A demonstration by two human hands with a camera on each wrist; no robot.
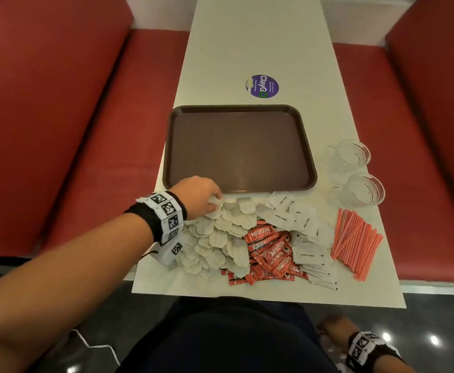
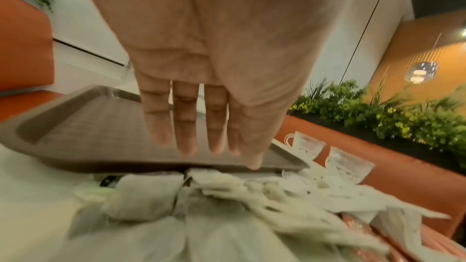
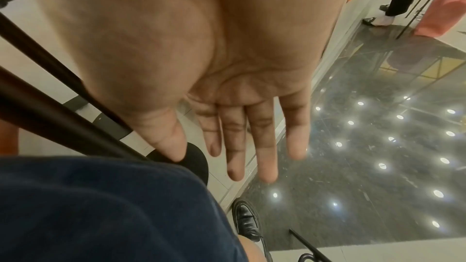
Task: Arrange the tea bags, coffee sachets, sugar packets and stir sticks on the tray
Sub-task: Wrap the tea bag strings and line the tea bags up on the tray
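Note:
An empty brown tray [image 1: 236, 146] lies on the white table. In front of it are a heap of tea bags [image 1: 215, 238], red coffee sachets [image 1: 271, 254], white sugar packets [image 1: 298, 219] and orange stir sticks [image 1: 355, 243]. My left hand [image 1: 215, 200] is over the far edge of the tea bag heap, at the tray's front left corner. The left wrist view shows its fingers [image 2: 186, 138] straight above the tea bags [image 2: 151, 196], holding nothing. My right hand [image 3: 239, 156] hangs below the table beside my thigh, fingers straight and empty.
Two clear glass cups [image 1: 353, 154] [image 1: 366, 188] stand right of the tray near the table's edge. A round purple sticker [image 1: 262, 86] lies beyond the tray. Red bench seats flank the table. A table leg [image 3: 50, 111] is beside my right hand.

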